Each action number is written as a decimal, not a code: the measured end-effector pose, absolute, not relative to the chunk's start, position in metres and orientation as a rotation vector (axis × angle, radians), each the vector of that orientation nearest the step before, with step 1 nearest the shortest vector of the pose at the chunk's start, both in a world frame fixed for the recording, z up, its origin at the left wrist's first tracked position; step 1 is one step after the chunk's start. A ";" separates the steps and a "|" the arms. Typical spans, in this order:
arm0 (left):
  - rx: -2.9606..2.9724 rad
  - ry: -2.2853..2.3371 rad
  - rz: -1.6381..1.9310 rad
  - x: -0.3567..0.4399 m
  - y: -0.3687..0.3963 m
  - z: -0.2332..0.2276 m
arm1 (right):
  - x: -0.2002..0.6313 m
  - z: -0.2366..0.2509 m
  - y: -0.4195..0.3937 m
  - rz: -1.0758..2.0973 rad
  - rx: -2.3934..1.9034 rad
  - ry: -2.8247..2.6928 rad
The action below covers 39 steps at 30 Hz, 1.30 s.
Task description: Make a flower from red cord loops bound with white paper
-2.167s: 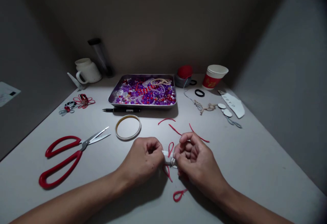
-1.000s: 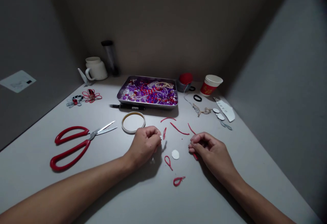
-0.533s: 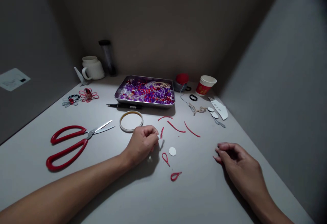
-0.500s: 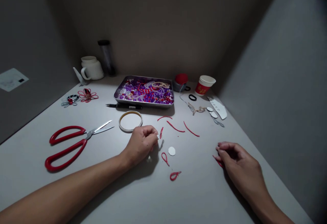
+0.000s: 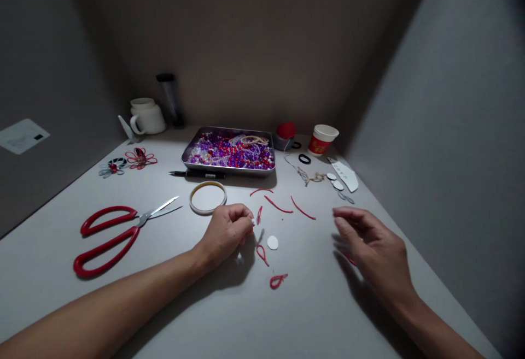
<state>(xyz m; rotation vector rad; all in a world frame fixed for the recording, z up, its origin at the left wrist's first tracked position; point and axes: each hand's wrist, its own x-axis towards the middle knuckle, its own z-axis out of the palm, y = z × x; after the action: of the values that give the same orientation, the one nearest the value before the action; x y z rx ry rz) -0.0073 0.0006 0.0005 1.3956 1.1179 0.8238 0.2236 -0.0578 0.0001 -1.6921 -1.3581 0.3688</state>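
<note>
My left hand (image 5: 230, 230) is closed in a pinch just in front of the ring of tape. A tiny pale bit shows at its fingertips, too small to name. To the right, my right hand (image 5: 373, 247) is raised over the table, thumb and forefinger close together; whatever lies between them is hidden. Under it a piece of red cord (image 5: 348, 259) shows partly. Between the hands lie a white round disc (image 5: 273, 242), a red cord loop (image 5: 262, 255), a coiled red loop (image 5: 278, 281) and a small narrow red loop (image 5: 260, 215).
Red-handled scissors (image 5: 109, 241) lie open at left, near the tape ring (image 5: 208, 211). Behind are a bead tray (image 5: 227, 171), a pen (image 5: 197, 174), a paper cup (image 5: 322, 140) and a mug (image 5: 148, 117). Loose red cord pieces (image 5: 279, 205) lie mid-table.
My right hand has risen and moved left and up, away from the red cord beneath it. My left hand keeps its pinch in nearly the same place. The view has shifted slightly.
</note>
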 end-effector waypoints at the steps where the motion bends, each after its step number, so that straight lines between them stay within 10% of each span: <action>1: 1.398 1.114 0.822 -0.007 0.000 0.001 | 0.209 0.006 -0.061 0.459 -1.634 -1.329; 16: 1.406 0.943 0.609 -0.003 -0.017 0.002 | 0.155 -0.006 -0.057 1.265 -1.260 -1.110; 39: 1.338 0.906 0.439 -0.005 -0.005 -0.001 | 0.164 -0.004 -0.056 0.807 -1.099 -1.703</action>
<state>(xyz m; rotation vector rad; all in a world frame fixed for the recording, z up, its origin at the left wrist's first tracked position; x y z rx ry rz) -0.0045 -0.0049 -0.0008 1.3383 0.9057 0.4392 0.1636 -0.0556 -0.0044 -1.0986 -1.7028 0.8073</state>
